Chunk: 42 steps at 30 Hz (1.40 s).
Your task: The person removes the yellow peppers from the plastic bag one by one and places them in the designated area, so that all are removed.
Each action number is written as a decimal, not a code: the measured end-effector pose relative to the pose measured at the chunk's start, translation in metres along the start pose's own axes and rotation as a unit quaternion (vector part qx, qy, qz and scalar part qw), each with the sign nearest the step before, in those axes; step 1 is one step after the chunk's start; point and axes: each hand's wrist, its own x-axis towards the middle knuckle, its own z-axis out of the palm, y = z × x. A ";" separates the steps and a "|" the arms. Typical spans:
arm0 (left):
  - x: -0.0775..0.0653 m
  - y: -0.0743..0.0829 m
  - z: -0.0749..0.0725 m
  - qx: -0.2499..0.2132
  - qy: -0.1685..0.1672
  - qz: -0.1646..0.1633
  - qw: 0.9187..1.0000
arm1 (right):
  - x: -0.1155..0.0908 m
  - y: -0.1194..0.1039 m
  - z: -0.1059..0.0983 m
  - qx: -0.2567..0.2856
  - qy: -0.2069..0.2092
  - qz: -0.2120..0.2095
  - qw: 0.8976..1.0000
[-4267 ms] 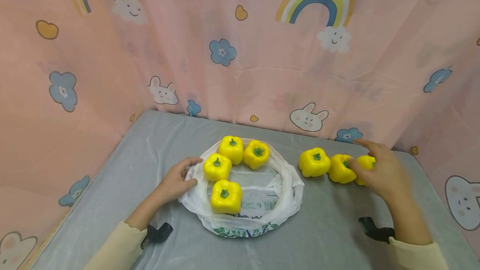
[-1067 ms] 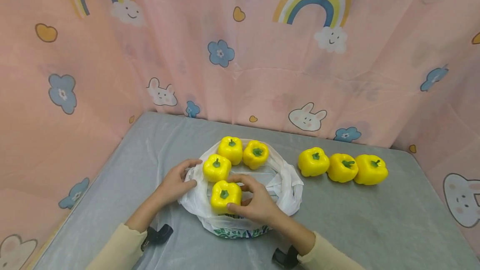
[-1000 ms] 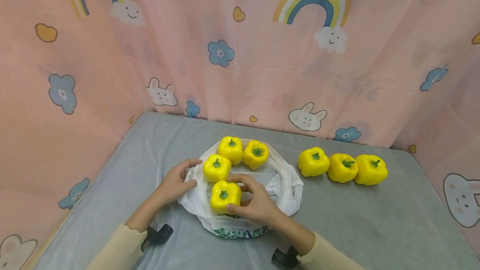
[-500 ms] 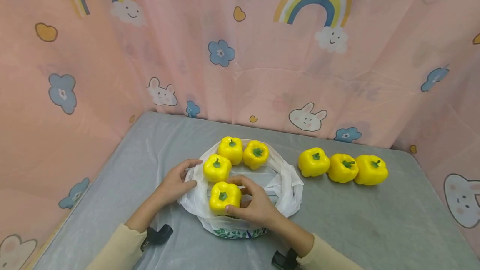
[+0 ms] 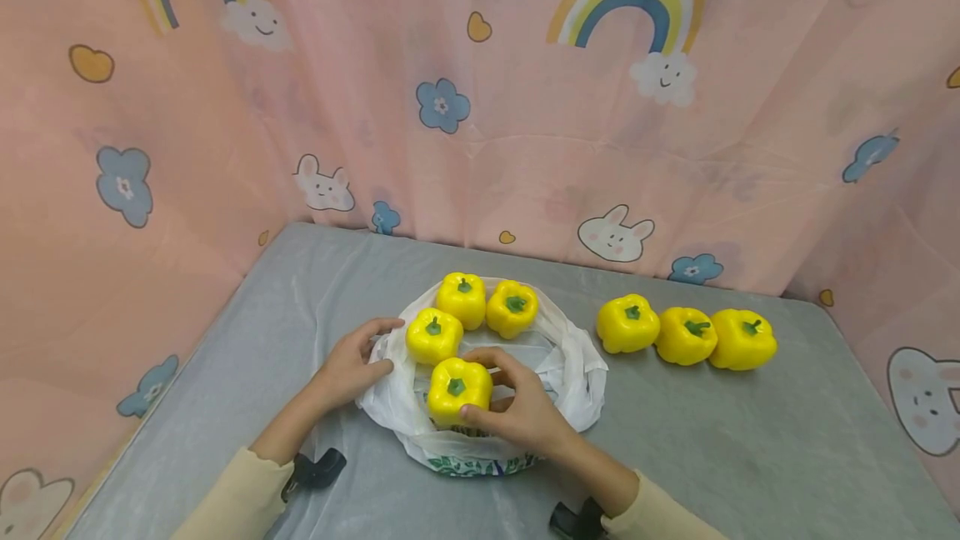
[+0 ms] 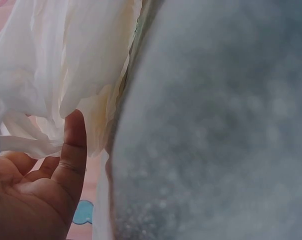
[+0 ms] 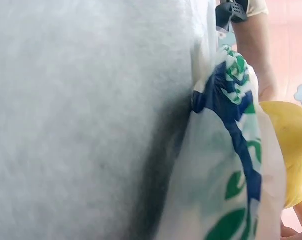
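My right hand point(image 5: 521, 407) grips a yellow bell pepper point(image 5: 457, 394) with a green stem, thumb on its near side and fingers behind. This pepper sits over the front left of the opening of a white plastic bag point(image 5: 581, 373), rolled down into a wide ring. Along the bag's left and back lie other yellow peppers: a left one point(image 5: 433, 336), a back one point(image 5: 461, 298) and one at the back right point(image 5: 513, 308). At the left rim, my left hand point(image 5: 351, 367) holds the bag; the left wrist view shows its thumb point(image 6: 75, 145) against the bunched plastic.
To the right of the bag, a row of yellow peppers stands on the grey cloth point(image 5: 660, 457): a left point(image 5: 626, 327), a middle point(image 5: 684, 340) and a right one point(image 5: 742, 342). A pink printed curtain point(image 5: 510, 157) rises behind and around the table.
Over four seconds, my right hand has come from the right-hand row to the pepper at the bag's front left. In the last half second that pepper shifted slightly right and up. Left hand unmoved.
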 end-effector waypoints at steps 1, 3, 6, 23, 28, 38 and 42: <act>0.000 0.000 0.000 -0.001 0.000 0.000 1.000 | -0.001 -0.001 -0.001 0.000 0.002 0.002 1.000; 0.000 0.001 0.000 -0.004 0.000 -0.002 1.000 | -0.002 -0.003 -0.003 0.001 0.007 0.004 1.000; 0.000 0.001 0.000 -0.006 0.001 -0.005 1.000 | -0.005 -0.006 -0.007 0.003 0.012 0.001 1.000; 0.001 -0.002 0.001 0.018 0.007 -0.007 1.000 | -0.025 -0.008 -0.042 -0.065 0.100 -0.067 0.991; 0.001 -0.001 0.001 0.029 0.013 -0.013 0.999 | -0.034 -0.008 -0.060 -0.089 0.143 -0.082 0.982; 0.002 -0.001 0.002 0.022 0.007 -0.019 1.000 | -0.058 -0.012 -0.094 -0.134 0.211 -0.049 0.967; 0.002 0.000 0.002 0.026 0.009 -0.025 0.999 | -0.068 -0.010 -0.105 -0.139 0.239 -0.038 0.960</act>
